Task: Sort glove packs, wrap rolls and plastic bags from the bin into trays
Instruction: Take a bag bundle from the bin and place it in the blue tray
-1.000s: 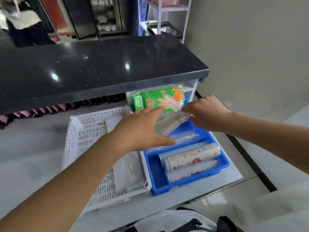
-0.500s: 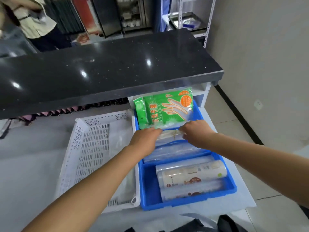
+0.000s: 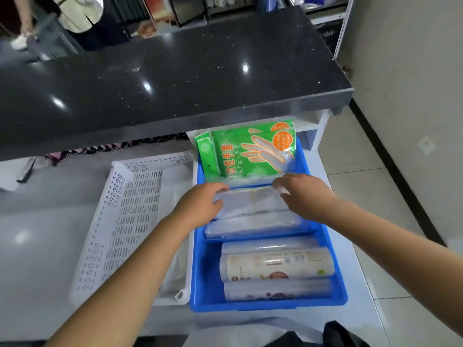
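A blue divided tray (image 3: 200,276) stands on the low white table. Green glove packs (image 3: 250,151) lean upright in its far compartment. In the middle compartment lies a folded bundle of clear plastic bags (image 3: 253,200), on top of another clear pack (image 3: 253,225). My left hand (image 3: 200,204) grips the bundle's left end and my right hand (image 3: 303,196) grips its right end. Three wrap rolls (image 3: 275,267) lie side by side in the near compartment.
A white perforated bin (image 3: 120,221) sits left of the blue tray with clear bags (image 3: 175,266) along its right side. A black counter (image 3: 162,71) overhangs the table's far side. A person stands beyond the counter at top left. Tiled floor lies to the right.
Both hands have carried the clear bag bundle down from above the tray into the middle compartment. The view has tilted and moved closer to the tray.
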A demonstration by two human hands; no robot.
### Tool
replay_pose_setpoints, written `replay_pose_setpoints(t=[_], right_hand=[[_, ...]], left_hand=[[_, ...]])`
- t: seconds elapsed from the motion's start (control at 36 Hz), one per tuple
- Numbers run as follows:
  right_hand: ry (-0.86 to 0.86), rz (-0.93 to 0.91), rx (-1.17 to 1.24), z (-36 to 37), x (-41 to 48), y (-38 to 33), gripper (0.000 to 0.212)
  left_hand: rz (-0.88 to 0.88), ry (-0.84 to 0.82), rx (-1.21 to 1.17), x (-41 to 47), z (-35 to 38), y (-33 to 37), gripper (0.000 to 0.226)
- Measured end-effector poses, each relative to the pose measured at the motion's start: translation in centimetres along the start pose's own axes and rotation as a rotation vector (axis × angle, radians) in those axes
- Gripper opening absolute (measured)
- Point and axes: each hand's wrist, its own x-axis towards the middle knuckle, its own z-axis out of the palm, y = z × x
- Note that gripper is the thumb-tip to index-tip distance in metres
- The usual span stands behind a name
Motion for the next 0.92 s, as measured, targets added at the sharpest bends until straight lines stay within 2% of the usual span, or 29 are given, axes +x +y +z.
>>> replay_pose_setpoints(t=[0.08,0.14,0.28,0.44,0.56,0.67,0.78,0.92], right_hand=[[0.149,-0.021,-0.008,1.3,-0.8,0.0,0.041],[0.200,-0.022,0.014,2.0,-1.5,-0.1,0.045],[0.275,-0.038,0.021,3.1,-2.8,-0.4,0.048],[0.137,0.026,0.027,2.6,-3.3,-0.9,0.058],[0.126,0.057,0.155,0.9,-4.8,-2.0,0.061],[0.153,0.044,0.323,-0.8,-6.9,-4.3,0.056],[0.111,0.005,0.441,-0.9,-8.5,-7.2,0.054],[0.032,-0.079,0.537,1.0,-9.9,-10.7,0.053]], left_hand=[[0.092,0.191,0.030,-1.0,1.6,0.3,0.040],[0.133,0.249,0.057,-1.5,2.7,0.5,0.043],[0.071,0.125,0.254,-2.2,5.1,0.4,0.061],[-0.011,0.022,0.314,-1.9,5.1,1.0,0.065],[-0.020,0.027,0.238,-2.6,4.3,1.4,0.066],[-0.046,0.139,0.008,-5.6,3.2,1.8,0.067],[-0.131,0.243,-0.231,-11.1,3.2,1.8,0.067],[-0.267,0.270,-0.353,-18.3,4.3,0.6,0.068]])
